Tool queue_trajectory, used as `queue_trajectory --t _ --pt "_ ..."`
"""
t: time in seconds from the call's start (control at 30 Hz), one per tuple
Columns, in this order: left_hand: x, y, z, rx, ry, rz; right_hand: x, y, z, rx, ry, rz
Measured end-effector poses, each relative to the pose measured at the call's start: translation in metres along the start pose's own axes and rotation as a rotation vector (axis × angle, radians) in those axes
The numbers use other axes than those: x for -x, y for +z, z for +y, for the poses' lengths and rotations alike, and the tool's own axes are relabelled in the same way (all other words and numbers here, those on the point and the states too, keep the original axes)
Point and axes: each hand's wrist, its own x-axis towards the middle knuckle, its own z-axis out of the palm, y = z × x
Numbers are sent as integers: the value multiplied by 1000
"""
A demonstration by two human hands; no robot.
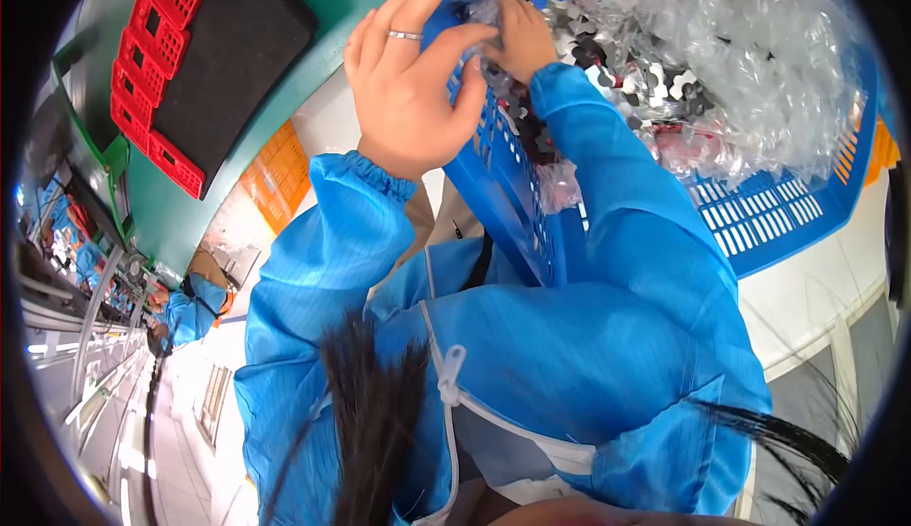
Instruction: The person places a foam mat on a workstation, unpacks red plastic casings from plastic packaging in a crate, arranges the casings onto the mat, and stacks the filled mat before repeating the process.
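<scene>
A large blue plastic basket [759, 265] stands in front of me, heaped with clear plastic bags [759, 61] and small black, white and red parts [655, 84]. My left hand [408, 99], with a ring on one finger, is over the basket's near left edge. Its fingers are spread, with the thumb apart from them. Inside that edge is my right hand [525, 44], close to the left fingertips. Its fingers are bent together among clear plastic, and what they hold, if anything, is hidden.
On the left, several red plastic trays [157, 51] lie along a black mat [242, 61] on a green table [332, 9]. An orange crate [277, 179] stands below the table edge. Farther left, a person in blue [195, 308] is beside an aisle.
</scene>
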Motion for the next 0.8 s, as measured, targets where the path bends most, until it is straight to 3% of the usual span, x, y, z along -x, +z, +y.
queue_trajectory --t 0.03,0.1,0.2,0.23,0.27,0.33,0.43,0.47,0.57,0.6,0.67,0.8 --pt "-1 0 -1 -15 2 12 10 3 8 110 -122 -137" --pt "-5 1 7 -9 0 14 47 -9 24 81 -81 -432" --pt "-4 1 8 -5 8 26 41 -66 30 372 -40 -682" --pt "-3 0 9 -7 -2 20 38 -76 39 460 -9 -650" --pt "-3 0 9 -13 -5 18 20 -96 31 504 224 -764" --pt "-2 1 8 -10 -6 18 10 -100 33 570 338 -746" --pt "-2 1 11 -7 -20 5 -14 -90 -8 808 207 -732" --pt "-3 1 12 -2 -27 5 -17 -71 -6 772 166 -484" --pt "-4 4 6 -22 13 29 -30 -25 11 514 -316 -381" --pt "-9 24 -6 -24 12 26 -27 -15 17 510 -316 -382" --pt "-28 67 -28 388 499 835 -24 -6 18 496 -304 -296" --pt "-23 70 -32 351 478 796 -35 -15 4 620 -136 -487"
